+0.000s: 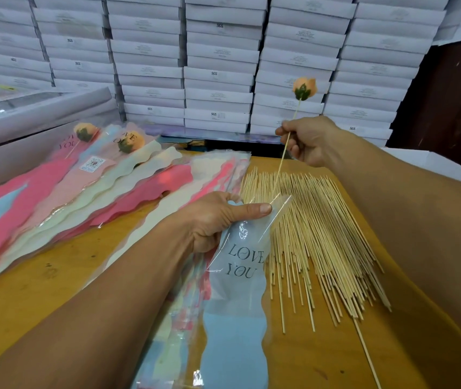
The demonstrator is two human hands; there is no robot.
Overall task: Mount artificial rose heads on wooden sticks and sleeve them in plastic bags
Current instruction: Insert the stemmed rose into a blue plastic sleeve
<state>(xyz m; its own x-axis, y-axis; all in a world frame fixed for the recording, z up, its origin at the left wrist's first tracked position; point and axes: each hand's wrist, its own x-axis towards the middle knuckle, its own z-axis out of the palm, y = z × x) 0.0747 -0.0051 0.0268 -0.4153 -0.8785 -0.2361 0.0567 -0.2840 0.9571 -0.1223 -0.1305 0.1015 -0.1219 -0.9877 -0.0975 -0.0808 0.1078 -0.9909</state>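
L hand (218, 217) pinches bag (240, 265) mouth, readying it for entry | R hand (308, 141) grips stick (282, 158) mid-shaft, rose (304, 88) far/up, tip aimed at mouth | spare sticks (322, 234) on worktop (55, 276) nr R

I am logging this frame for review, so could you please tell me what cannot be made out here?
Head view only:
- Stick's lower tip: lost at the mouth of the blue bag held by the left hand.
- Box labels: print too small.
- Stick inside the right hand: covered by fingers.
- Table's near edge: cut off by frame.
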